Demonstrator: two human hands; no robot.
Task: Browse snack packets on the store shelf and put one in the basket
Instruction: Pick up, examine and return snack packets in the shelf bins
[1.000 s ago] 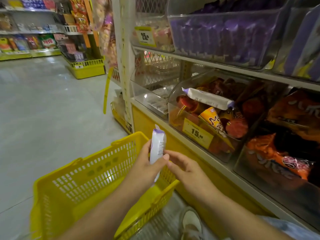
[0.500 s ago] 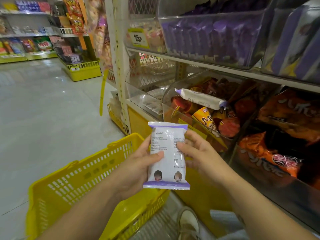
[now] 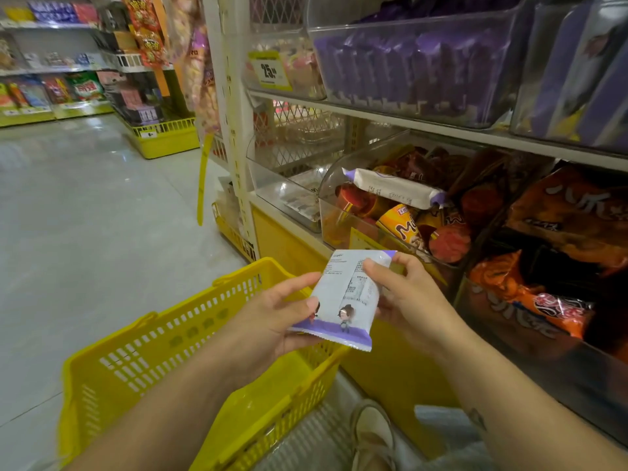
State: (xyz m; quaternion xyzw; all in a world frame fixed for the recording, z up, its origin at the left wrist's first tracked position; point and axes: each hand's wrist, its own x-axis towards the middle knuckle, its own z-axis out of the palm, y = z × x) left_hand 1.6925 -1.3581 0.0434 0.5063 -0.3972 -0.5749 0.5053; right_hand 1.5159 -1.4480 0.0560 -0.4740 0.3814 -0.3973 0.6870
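Two hands on one snack packet [image 3: 343, 297]: your left hand [image 3: 268, 331] pinches its lower left corner, thumb on the front, and your right hand [image 3: 407, 300] grips the upper right, thumb across the print. Fingers of both sit behind the wrapper, so you can't see how they lie. Pkt is white w/ a purple strip at the bottom and small cartoon figures; the print is too small to read. It hangs in the air over the shelf-side rim of the yellow basket [image 3: 190, 338], not inside it, in front of the lower clear bin [image 3: 331, 198]. Basket's near end is cut off by your forearms and the frame edge. Another white packet [image 3: 390, 188] lies across that bin's orange and red snacks. The bin's yellow price label is mostly hidden behind the pkt you hold; the upper label [image 3: 270, 71] reads 25. Purple packets [image 3: 424, 62] above are blurred. Vs half a sec ago: pkt was upright and square to you, now its top leans right and your right thumb sits nearer the top edge; a sec ago it was edge-on.
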